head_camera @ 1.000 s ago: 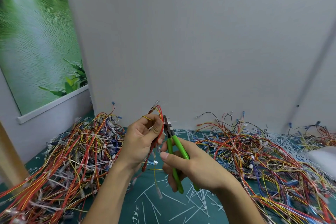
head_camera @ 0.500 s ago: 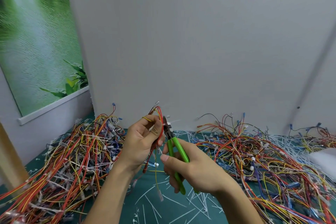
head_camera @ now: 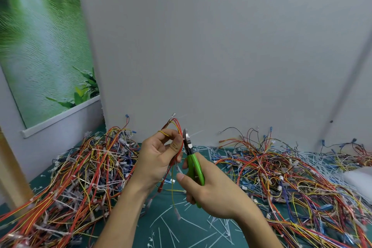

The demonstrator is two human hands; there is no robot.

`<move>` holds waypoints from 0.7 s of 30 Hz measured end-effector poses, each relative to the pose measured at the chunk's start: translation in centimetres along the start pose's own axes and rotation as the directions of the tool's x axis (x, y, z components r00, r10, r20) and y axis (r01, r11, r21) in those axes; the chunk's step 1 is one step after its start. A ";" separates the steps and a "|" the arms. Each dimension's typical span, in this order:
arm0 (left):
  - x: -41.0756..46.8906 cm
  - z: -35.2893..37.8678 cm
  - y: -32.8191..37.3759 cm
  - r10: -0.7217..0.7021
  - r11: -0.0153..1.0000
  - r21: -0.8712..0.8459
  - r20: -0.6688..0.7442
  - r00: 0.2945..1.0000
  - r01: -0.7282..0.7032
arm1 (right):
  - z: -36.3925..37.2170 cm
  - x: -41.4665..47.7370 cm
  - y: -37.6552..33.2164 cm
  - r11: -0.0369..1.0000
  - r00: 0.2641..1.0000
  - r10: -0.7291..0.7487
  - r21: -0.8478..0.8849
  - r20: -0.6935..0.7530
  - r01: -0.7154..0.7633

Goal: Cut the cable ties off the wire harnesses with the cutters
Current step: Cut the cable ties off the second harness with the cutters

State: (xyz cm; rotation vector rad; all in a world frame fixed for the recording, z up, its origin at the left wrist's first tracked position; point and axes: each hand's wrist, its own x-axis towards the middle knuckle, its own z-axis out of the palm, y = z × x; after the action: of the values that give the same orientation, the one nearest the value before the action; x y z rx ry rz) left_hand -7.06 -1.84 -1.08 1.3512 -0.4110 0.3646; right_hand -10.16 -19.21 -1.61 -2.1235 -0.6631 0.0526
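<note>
Fingers of the left hand (head_camera: 159, 157) pinch a small harness (head_camera: 177, 133) upright above the mat (head_camera: 161, 227), so the right hand (head_camera: 209, 193), clenched round green cutters (head_camera: 191, 157), can nose the blades beside its wires.

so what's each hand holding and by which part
The left hand pinches a red and yellow wire harness near its top bend; the right hand grips the cutters by their green handles.
</note>
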 end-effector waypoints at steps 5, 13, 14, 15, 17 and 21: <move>-0.1 0.2 0.2 -0.004 0.999 -0.046 0.004 1.000 0.004 | -0.3 0.2 0.4 0.999 0.996 -0.042 0.007 -0.082 0.043; 0.1 0.1 -0.3 0.000 1.000 0.013 0.001 1.000 0.000 | -0.2 0.3 0.4 0.999 0.999 0.047 0.016 -0.010 -0.047; 0.1 0.1 -0.4 -0.002 1.000 0.020 -0.003 1.000 0.002 | -0.4 0.4 0.3 0.997 0.998 0.056 0.061 -0.009 -0.056; 0.2 0.2 -0.4 -0.004 1.000 0.024 -0.007 1.000 0.004 | -0.5 0.4 0.3 0.991 0.998 0.068 0.114 -0.007 -0.067; 0.2 0.2 -0.5 -0.002 1.000 0.023 -0.009 1.000 0.002 | -0.9 0.3 0.0 0.974 0.995 0.099 0.203 0.006 -0.098; 0.1 0.2 -0.8 0.005 1.000 0.011 -0.007 1.000 -0.005 | -1.3 0.0 -0.8 0.925 0.990 0.118 0.354 0.078 -0.138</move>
State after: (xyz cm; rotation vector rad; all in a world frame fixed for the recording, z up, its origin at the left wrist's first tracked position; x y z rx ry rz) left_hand -6.56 -2.20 -1.67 1.3589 -0.4068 0.3762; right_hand -10.19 -19.84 -0.24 -1.8121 -0.5016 0.2854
